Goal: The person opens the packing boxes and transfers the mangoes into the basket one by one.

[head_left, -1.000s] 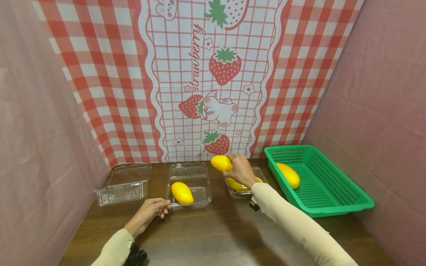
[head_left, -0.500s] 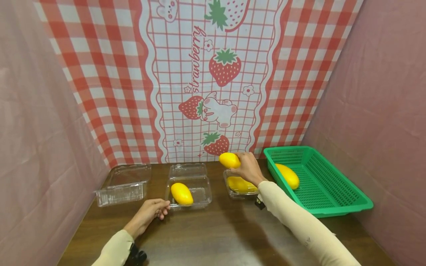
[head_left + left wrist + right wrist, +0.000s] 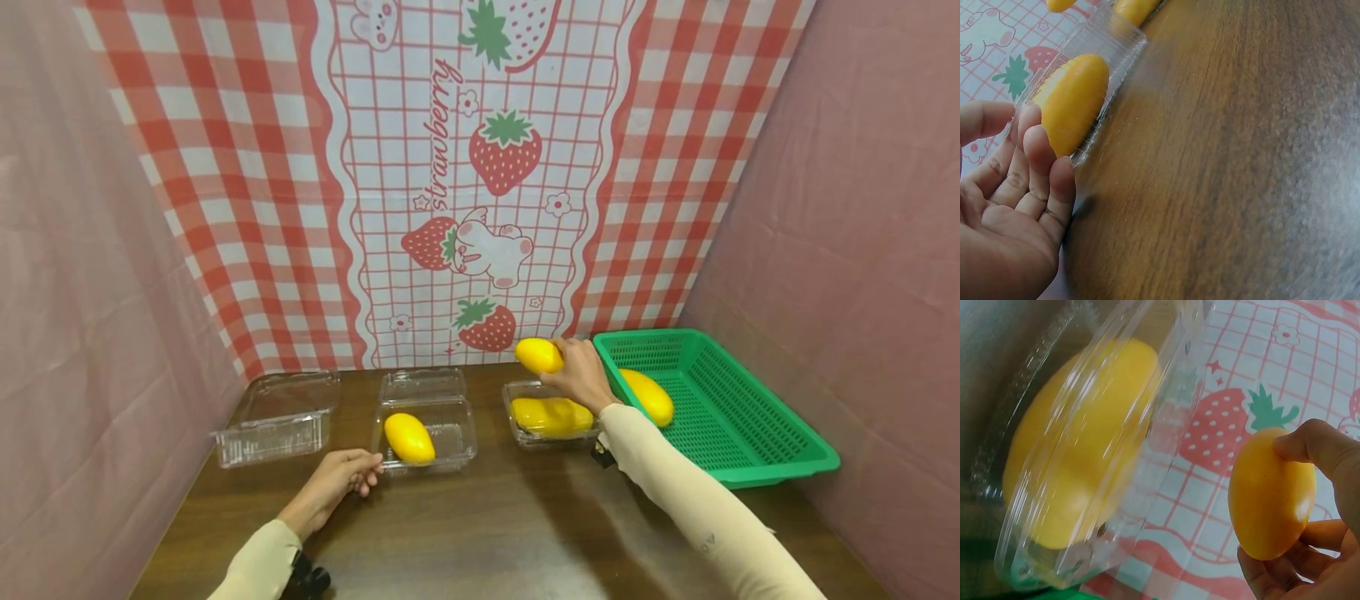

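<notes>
My right hand grips a yellow mango, thumb on one side and fingers under the other, held up over the back of the right clear plastic clamshell box. Inside that box, behind its clear plastic, lies more yellow mango. My left hand pinches the front left corner of the middle clamshell box between thumb and forefinger, the other fingers loosely bent. This box has its lid tipped back, and a single mango rests in its left half.
At the left stands another clear clamshell box with its lid folded back. A green slatted basket with one mango against its left wall stands at the right. A checked strawberry-print cloth rises behind the brown table.
My right hand has moved to the right with the mango, from between the middle and right boxes toward the basket, uncovering more of the right box. The left hand stays put.
</notes>
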A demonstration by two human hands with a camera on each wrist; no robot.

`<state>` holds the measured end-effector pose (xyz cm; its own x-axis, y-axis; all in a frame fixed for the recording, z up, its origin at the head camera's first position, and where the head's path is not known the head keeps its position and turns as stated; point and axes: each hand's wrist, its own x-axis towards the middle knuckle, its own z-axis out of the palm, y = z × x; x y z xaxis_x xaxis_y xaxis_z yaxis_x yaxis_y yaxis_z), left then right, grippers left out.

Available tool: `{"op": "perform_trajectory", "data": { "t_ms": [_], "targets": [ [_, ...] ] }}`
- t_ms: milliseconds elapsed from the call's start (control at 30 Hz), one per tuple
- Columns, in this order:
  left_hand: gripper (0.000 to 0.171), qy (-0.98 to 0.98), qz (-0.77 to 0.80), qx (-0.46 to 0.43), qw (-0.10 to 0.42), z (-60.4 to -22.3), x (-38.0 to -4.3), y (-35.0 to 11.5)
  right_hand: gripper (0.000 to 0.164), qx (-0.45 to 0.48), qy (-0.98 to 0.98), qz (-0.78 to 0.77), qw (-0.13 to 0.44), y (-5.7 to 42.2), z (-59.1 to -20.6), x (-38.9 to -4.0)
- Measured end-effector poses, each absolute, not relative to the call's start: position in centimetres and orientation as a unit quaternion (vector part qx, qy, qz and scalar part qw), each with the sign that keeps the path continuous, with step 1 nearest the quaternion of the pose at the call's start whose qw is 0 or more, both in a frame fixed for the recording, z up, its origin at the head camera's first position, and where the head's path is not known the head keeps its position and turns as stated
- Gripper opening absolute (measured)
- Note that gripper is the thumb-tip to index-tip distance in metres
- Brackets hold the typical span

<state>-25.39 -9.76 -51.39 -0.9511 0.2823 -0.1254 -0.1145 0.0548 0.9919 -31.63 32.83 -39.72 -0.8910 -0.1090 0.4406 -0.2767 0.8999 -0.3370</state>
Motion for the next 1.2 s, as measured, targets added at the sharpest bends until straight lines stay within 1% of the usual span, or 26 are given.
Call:
{"op": "perform_trajectory", "data": {
  "t_ms": [233, 500, 900, 1200],
  "targets": [
    [0.029, 0.711, 0.685, 0.057, 0.147, -51.4, -25.5, -9.8, 0.063, 0.076, -0.952, 0.224, 0.193, 34.2, -39.7, -31.6],
    [0.03, 0.713, 0.683, 0.059, 0.147, -51.4, -25.4, -9.8, 0.063, 0.065, -0.949, 0.219, 0.219, 35.4, -39.1, -31.5],
    [0.031, 0.71, 0.686, 0.056, 0.147, -51.3, -25.4, -9.8, 0.061, 0.041, -0.949, 0.215, 0.226, 38.0, -38.4, -31.7],
    [0.027, 0.712, 0.684, 0.055, 0.149, -51.3, -25.5, -9.8, 0.061, 0.018, -0.951, 0.218, 0.221, 40.3, -38.1, -31.7]
  ]
}}
